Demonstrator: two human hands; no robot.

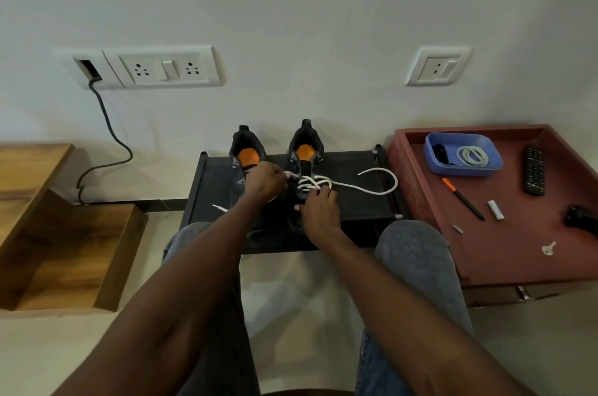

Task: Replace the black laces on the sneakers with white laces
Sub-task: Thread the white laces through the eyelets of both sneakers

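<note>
Left hand (pixel 263 182) curled, pinching white lace (pixel 365 188) tip beside right sneaker (pixel 305 166) — right hand (pixel 318 206) fingers bent on crossed lacing; whether it grips, unclear.

Two sneakers (pixel 275 162) are set side by side on a low rack (pixel 356 201) against the wall. To its right a tray-topped cabinet (pixel 504 253) is placed, on which a tub (pixel 462 154), remote (pixel 534 170) and pen (pixel 463 198) are laid. Wooden steps (pixel 64 234) are seen at left.
</note>
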